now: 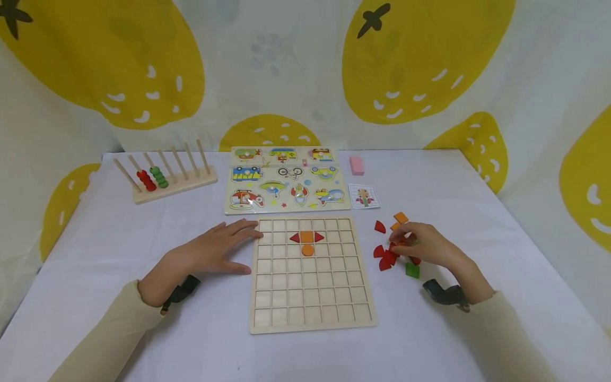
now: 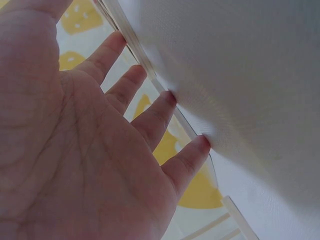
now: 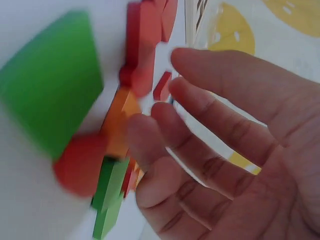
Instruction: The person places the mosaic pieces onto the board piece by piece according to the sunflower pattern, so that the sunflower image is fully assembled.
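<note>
A wooden grid board [image 1: 312,286] lies flat on the table. Set in its upper cells are an orange square [image 1: 306,236], a red triangle [image 1: 295,238] to its left, another red triangle [image 1: 319,237] to its right and an orange disc [image 1: 307,250] below. My left hand [image 1: 215,249] rests at the board's left edge, fingers spread and holding nothing. Over the loose pieces at the right, my right hand [image 1: 427,245] hovers with bent fingers; the right wrist view shows a gap between thumb and fingers. Under it lie several red quarter-circles [image 1: 384,263], a green piece [image 3: 55,80] and an orange piece [image 3: 120,117].
Behind the board lies a vehicle peg puzzle [image 1: 286,183]. To its right are a small pattern card [image 1: 364,196] and a pink block [image 1: 356,165]. A peg rack [image 1: 176,185] with red and green beads stands at the back left. A patterned cloth hangs behind the table.
</note>
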{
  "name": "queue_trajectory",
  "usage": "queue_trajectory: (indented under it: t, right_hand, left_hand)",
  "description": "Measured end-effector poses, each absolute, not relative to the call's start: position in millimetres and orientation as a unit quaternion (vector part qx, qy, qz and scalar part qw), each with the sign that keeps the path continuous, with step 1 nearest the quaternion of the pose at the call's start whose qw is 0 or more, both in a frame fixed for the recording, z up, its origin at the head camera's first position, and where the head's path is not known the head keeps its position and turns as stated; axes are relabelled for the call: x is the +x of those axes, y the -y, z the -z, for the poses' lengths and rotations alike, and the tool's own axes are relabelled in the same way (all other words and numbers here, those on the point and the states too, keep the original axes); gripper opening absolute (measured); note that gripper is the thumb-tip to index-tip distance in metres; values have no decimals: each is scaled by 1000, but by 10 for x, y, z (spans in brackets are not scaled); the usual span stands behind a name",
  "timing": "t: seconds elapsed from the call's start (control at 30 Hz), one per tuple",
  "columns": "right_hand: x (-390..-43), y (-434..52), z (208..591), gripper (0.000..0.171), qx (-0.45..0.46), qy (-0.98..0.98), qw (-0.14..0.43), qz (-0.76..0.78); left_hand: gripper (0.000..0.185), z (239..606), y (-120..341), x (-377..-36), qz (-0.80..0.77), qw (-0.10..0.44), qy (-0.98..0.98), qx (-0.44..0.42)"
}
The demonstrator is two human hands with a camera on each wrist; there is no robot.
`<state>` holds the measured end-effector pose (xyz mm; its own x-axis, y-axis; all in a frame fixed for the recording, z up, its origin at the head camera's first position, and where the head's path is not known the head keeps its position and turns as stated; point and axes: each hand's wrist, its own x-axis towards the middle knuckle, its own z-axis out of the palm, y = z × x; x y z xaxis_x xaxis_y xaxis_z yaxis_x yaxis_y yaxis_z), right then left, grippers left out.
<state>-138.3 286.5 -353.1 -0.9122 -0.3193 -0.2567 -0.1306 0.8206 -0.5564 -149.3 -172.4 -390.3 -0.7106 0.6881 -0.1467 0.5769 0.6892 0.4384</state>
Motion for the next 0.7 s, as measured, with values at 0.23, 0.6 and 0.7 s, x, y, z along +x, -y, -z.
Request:
queue_trajectory:
  t: [0.23, 0.6, 0.7]
  right_hand:
    - [-1341, -2947, 3555, 31, -99, -937, 192, 275]
    - [-1373, -2928, 3640, 28, -79, -941, 178, 278]
    - [-1379, -2912, 3637, 25, -83, -942, 172, 277]
  left_hand:
    - [74, 3903, 1728, -1495, -184, 150, -907, 349]
    - [74, 3910, 1731, -1489, -185, 149, -906, 350]
    - [74, 3906, 1737, -1492, -185, 150, -907, 348]
